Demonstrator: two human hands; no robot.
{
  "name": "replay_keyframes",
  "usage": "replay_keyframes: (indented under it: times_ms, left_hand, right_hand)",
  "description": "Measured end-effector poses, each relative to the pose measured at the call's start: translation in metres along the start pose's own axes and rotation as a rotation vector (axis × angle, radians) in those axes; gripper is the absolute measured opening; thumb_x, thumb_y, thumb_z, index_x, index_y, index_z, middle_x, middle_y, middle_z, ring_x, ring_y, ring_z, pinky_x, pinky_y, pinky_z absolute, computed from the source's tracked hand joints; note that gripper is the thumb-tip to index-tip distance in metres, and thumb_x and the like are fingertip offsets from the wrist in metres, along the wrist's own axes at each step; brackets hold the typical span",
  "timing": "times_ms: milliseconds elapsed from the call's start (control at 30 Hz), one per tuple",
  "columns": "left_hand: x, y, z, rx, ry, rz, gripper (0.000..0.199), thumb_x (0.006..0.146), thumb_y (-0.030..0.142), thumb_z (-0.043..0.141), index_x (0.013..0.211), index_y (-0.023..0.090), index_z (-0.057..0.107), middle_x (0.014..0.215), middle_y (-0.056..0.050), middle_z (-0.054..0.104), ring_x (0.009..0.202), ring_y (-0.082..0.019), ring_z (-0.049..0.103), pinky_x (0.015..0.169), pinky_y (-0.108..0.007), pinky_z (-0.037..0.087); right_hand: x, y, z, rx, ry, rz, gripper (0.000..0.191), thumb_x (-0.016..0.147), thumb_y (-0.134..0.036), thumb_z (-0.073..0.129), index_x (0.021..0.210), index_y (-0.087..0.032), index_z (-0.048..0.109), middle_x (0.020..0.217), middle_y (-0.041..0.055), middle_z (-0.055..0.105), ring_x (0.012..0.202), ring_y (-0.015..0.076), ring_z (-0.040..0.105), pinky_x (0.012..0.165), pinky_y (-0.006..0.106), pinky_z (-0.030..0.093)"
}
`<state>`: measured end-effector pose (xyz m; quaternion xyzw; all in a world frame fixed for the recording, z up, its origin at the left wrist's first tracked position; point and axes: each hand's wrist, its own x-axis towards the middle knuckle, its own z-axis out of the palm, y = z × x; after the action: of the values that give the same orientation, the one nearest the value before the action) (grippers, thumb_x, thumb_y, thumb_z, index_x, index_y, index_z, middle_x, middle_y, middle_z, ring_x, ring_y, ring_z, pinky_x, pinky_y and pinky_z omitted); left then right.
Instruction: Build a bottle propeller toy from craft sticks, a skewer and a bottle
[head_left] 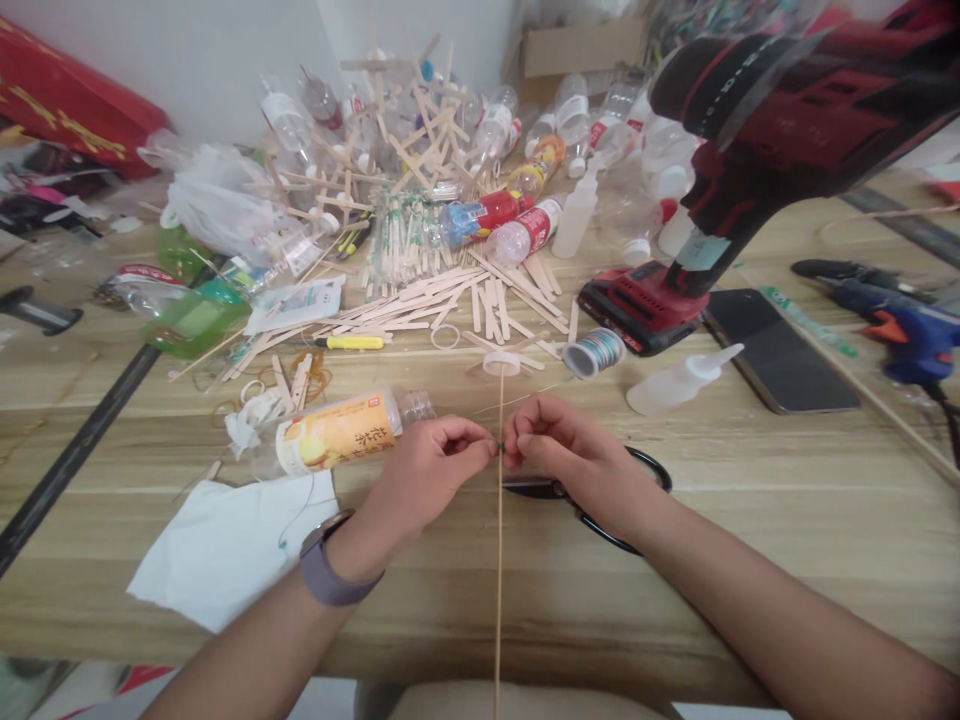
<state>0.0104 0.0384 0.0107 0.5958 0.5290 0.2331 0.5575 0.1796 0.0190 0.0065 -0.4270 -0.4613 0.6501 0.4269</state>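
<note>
A thin wooden stick [499,570] runs upright through the middle of the view, a white ring-shaped cap [501,364] at its far end. Around the stick sits a small dark green wrap of thread [501,448]. From the left, my left hand [439,465] pinches thumb and forefinger together right at this wrap. My right hand [574,455] is closed in a pinch on the other side; the fine thread between the fingers barely shows. Black-handled scissors [654,465] lie partly under my right hand. A spool of thread [594,352] rests beyond it.
A labelled plastic bottle [337,435] lies left, near white paper [225,550]. Wooden sticks [420,305] and plastic bottles pile up at the back. To the right are a red drill [750,160], a phone [780,350], a glue bottle [675,382] and a glue gun [900,325].
</note>
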Motion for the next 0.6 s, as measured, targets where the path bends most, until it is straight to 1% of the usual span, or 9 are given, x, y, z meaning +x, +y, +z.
replay_keyframes:
  times_ms: [133,200,267,367,467,600]
  left_hand:
    - [0.0014,-0.0030,0.0022,-0.087,-0.001,0.007,0.014,0.078,0.027,0.059,0.070,0.018,0.065,0.069,0.001,0.060,0.070,-0.015,0.051,0.066,-0.026,0.038]
    - [0.0023,-0.0046,0.0028,-0.139,0.002,0.007,0.014,0.079,0.026,0.058,0.069,0.018,0.063,0.066,0.003,0.056,0.066,-0.014,0.048,0.063,-0.025,0.036]
    - [0.0032,-0.0061,0.0034,-0.202,-0.004,0.008,0.014,0.080,0.026,0.058,0.069,0.018,0.062,0.066,0.003,0.053,0.063,-0.012,0.044,0.059,-0.024,0.034]
    - [0.0036,-0.0076,0.0047,-0.308,-0.028,0.029,0.013,0.079,0.025,0.059,0.069,0.017,0.063,0.082,0.001,0.059,0.064,-0.011,0.043,0.057,-0.023,0.033]
    - [0.0029,-0.0077,0.0061,-0.390,-0.030,0.022,0.013,0.077,0.024,0.061,0.068,0.016,0.064,0.096,-0.002,0.062,0.064,-0.009,0.044,0.056,-0.023,0.033]
    - [0.0013,-0.0061,0.0076,-0.460,-0.036,-0.003,0.012,0.075,0.025,0.063,0.070,0.015,0.065,0.092,-0.001,0.063,0.057,-0.007,0.038,0.049,-0.021,0.028]
  right_hand:
    - [0.0005,0.0022,-0.0006,0.045,0.024,0.000,0.011,0.078,-0.020,0.058,0.069,-0.021,0.051,0.072,-0.0018,0.059,0.069,0.0134,0.054,0.069,0.028,0.043]
    - [0.0012,0.0043,-0.0012,0.079,0.072,0.015,0.010,0.077,-0.021,0.059,0.069,-0.021,0.053,0.076,-0.0013,0.059,0.069,0.0129,0.054,0.067,0.028,0.043]
    - [0.0019,0.0058,-0.0017,0.095,0.112,0.056,0.010,0.076,-0.023,0.060,0.069,-0.020,0.053,0.075,-0.0013,0.059,0.068,0.0127,0.053,0.065,0.027,0.042]
    - [0.0021,0.0059,-0.0017,0.085,0.107,0.141,0.010,0.074,-0.025,0.061,0.071,-0.021,0.053,0.067,-0.0026,0.058,0.063,0.0128,0.051,0.063,0.027,0.041]
    - [0.0012,0.0044,-0.0012,0.057,0.081,0.155,0.010,0.075,-0.026,0.060,0.072,-0.021,0.052,0.062,-0.0035,0.058,0.060,0.0126,0.051,0.060,0.027,0.040]
    - [0.0005,0.0050,-0.0005,0.006,0.080,0.131,0.012,0.076,-0.026,0.061,0.070,-0.020,0.052,0.060,-0.0036,0.058,0.057,0.0114,0.050,0.059,0.026,0.039]
